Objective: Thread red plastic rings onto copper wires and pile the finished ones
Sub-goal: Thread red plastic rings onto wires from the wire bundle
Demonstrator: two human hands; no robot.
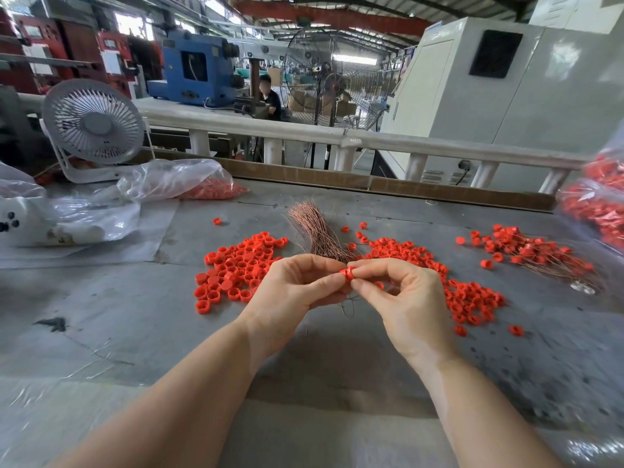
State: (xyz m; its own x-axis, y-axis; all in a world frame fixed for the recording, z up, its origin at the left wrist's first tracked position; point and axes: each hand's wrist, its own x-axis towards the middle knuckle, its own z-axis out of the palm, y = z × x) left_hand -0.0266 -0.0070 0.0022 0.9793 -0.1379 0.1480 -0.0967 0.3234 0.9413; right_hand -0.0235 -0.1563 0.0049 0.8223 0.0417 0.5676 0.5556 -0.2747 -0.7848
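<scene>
My left hand (297,285) and my right hand (401,298) meet above the table's middle and both pinch one red ring (346,273) between their fingertips. A thin copper wire (347,307) hangs below the ring in a loop. Behind the hands lies a bundle of copper wires (312,228). Loose red rings form one heap on the left (236,268) and another on the right (466,295). Further right sits the pile of finished rings on wires (533,253).
A small white fan (93,125) stands at the back left beside a clear plastic bag of red rings (209,189). More bags of red parts (601,204) lie at the right edge. A white rail (337,136) borders the grey table (135,315) at the back.
</scene>
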